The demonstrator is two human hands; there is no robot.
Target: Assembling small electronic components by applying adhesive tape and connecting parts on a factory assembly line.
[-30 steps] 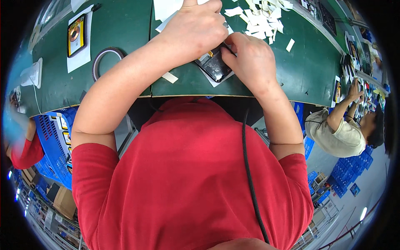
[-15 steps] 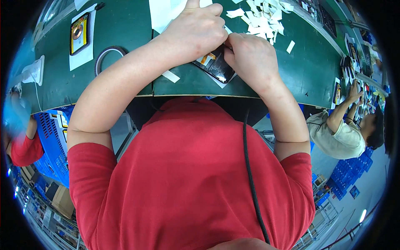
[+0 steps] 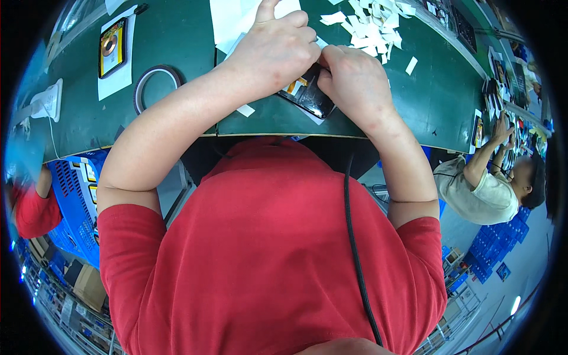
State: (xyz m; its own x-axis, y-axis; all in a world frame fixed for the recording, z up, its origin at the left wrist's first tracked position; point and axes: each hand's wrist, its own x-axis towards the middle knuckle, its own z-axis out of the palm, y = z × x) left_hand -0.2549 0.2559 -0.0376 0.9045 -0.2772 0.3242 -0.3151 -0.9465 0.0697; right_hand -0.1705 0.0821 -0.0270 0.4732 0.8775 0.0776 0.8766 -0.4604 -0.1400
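Note:
An opened black phone [image 3: 318, 102] with an orange flex strip lies at a slant on a white sheet, partly under my hands. My left hand [image 3: 277, 47] is closed above its upper left part, with one finger sticking up. Against it, over the phone's upper right side, my right hand [image 3: 359, 80] is closed in a pinch. The fingertips of both hands meet and hide whatever is between them. A small white paper strip [image 3: 246, 110] lies below my left wrist.
White paper scraps [image 3: 377, 26] are heaped at the far right of the green table [image 3: 432, 106]. A tape roll [image 3: 140, 89] and another opened phone [image 3: 112, 48] lie at left. A blue crate [image 3: 72, 201] stands by the left edge; a co-worker [image 3: 482, 183] sits at right.
My left hand has shifted slightly left and my right hand slightly up and left. My left forearm now covers more of the small paper strip. The phone stays nearly in place.

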